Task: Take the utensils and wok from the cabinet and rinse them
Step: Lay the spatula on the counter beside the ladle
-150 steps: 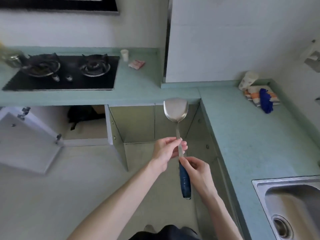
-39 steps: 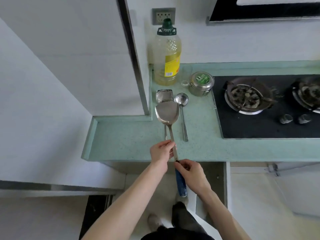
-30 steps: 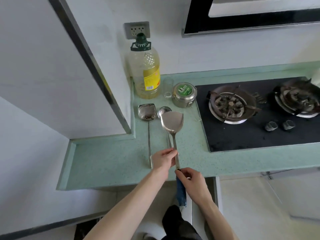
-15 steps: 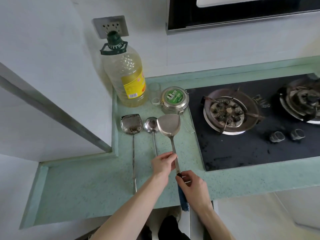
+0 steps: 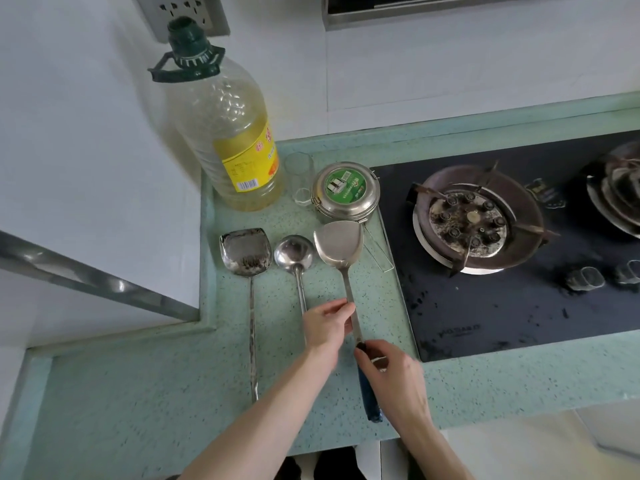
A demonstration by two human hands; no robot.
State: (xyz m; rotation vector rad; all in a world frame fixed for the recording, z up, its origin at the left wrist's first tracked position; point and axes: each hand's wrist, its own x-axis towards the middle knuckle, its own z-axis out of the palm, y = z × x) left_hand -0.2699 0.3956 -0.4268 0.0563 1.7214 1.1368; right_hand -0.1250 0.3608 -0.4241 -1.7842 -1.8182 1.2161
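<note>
Steel spatula (image 5: 341, 251) with a blue handle, held in both hands over a green countertop (image 5: 138, 386).
Right hand (image 5: 391, 372) grips the handle; left hand (image 5: 327, 329) pinches the shaft. Its blade lies beside a ladle (image 5: 294, 254) and a second spatula (image 5: 246, 252). Farther back stand a round tin (image 5: 344, 190), an oil bottle (image 5: 225, 133) and a gas hob (image 5: 519, 258).

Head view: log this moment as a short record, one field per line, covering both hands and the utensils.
left hand: pinches the metal shaft of the blue-handled spatula
right hand: grips the spatula's blue handle
spatula position: blade over the counter, beside the ladle
lying on counter: ladle and slotted spatula, side by side
behind them: oil bottle, glass, steel tin
right of utensils: gas hob
</note>
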